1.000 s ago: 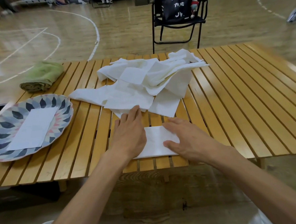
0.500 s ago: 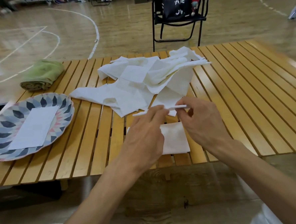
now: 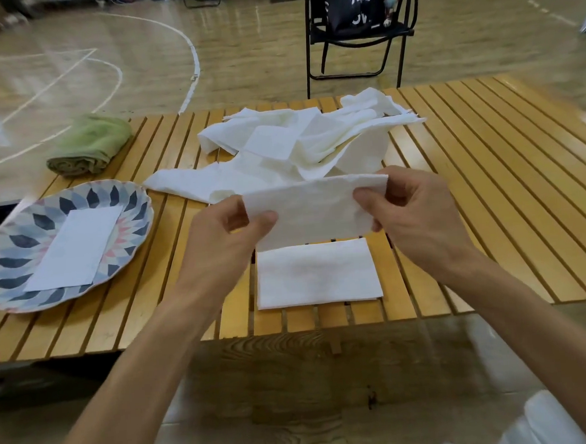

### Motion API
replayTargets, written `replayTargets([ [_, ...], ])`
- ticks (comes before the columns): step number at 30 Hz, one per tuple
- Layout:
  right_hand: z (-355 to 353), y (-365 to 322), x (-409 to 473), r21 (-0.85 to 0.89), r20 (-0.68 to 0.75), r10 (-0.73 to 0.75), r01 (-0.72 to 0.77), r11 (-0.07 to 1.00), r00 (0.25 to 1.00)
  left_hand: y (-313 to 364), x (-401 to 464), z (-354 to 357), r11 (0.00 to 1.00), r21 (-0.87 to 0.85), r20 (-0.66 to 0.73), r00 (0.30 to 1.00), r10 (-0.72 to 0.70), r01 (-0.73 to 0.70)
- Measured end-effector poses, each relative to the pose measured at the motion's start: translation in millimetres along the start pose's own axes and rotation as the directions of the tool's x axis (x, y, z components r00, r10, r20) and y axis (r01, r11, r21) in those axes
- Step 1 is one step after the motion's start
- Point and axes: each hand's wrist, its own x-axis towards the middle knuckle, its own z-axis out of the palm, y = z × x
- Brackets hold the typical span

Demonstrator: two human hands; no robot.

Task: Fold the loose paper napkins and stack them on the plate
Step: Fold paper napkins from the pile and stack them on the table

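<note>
Mid-fold, by the look of it: a half-folded napkin (image 3: 313, 210) held up at centre frame, left hand (image 3: 231, 241) pinching one end, right hand (image 3: 411, 211) pinching the other, thumbs in front, fingers curled behind. Just below, a flat folded napkin (image 3: 317, 273) on the slatted wooden table (image 3: 488, 189). Next, probably: bring the ends together evenly, press a crease, then carry across to the plate (image 3: 8, 239) at left frame, already bearing one folded rectangle (image 3: 75, 247). Thin, soft, slightly crinkled paper. Loose pile (image 3: 297, 146) at upper centre; rolled green towel (image 3: 89, 143) upper left.
</note>
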Motion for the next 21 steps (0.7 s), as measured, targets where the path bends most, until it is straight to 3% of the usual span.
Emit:
replayTargets([
  [2,-1.5,-0.8,1.0,0.100,0.020,0.156,-0.157,0.982,0.988,1.2,0.1,-2.0,0.989,-0.106,0.040,0.994,-0.097,0.101],
  [4,-2.6,3.0,1.5,0.106,0.077,0.304,-0.311,0.944,0.950,-3.2,1.0,-3.1,0.985,-0.026,0.080,0.982,-0.171,0.173],
  [6,-1.8,8.7,0.6,-0.015,0.119,0.406,-0.407,0.913,0.906,-13.0,2.9,-4.4,0.970,0.122,0.106,0.969,-0.225,0.212],
  [10,3.7,14.8,-0.5,-0.274,0.153,0.475,-0.425,0.863,0.866,-26.9,4.5,-3.6,0.906,0.362,0.143,0.948,-0.285,0.218],
  [13,4.7,15.0,0.3,-0.326,0.171,0.486,-0.416,0.849,0.857,-27.5,4.5,-1.1,0.860,0.468,0.108,0.953,-0.282,0.201],
  [21,11.9,24.0,-0.4,-0.402,0.152,0.480,-0.390,0.828,0.864,-25.5,2.5,4.9,0.811,0.557,0.051,0.967,-0.250,0.180],
])
